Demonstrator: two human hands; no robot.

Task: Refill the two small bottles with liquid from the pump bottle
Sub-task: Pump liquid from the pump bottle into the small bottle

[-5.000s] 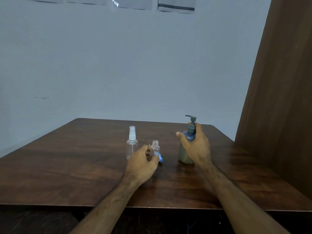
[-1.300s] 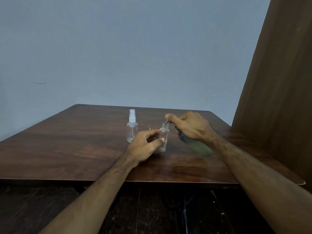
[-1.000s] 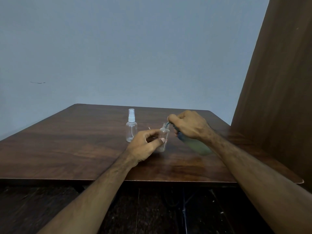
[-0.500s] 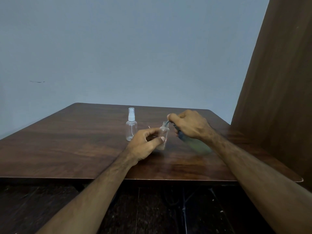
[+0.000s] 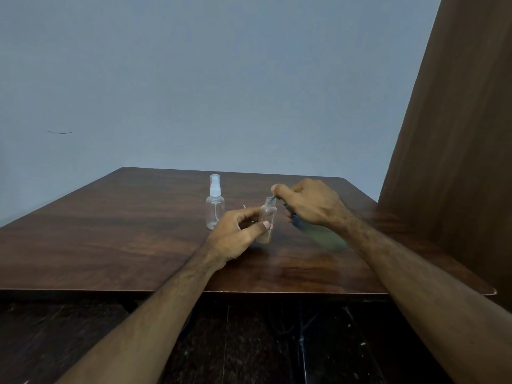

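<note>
Gripping the open small bottle (image 5: 267, 223) between thumb and curled fingers (image 5: 261, 225), the left hand (image 5: 235, 236) steadies it upright on the tabletop (image 5: 124, 231), mouth upward to receive liquid. The right hand (image 5: 310, 203), fingers wrapped tight, holds the pump bottle (image 5: 321, 234) tilted, long axis sloping toward the viewer's right, nozzle at the open mouth, probably for dispensing. The capped spray bottle (image 5: 215, 203) stands upright just beside, awaiting refill.
</note>
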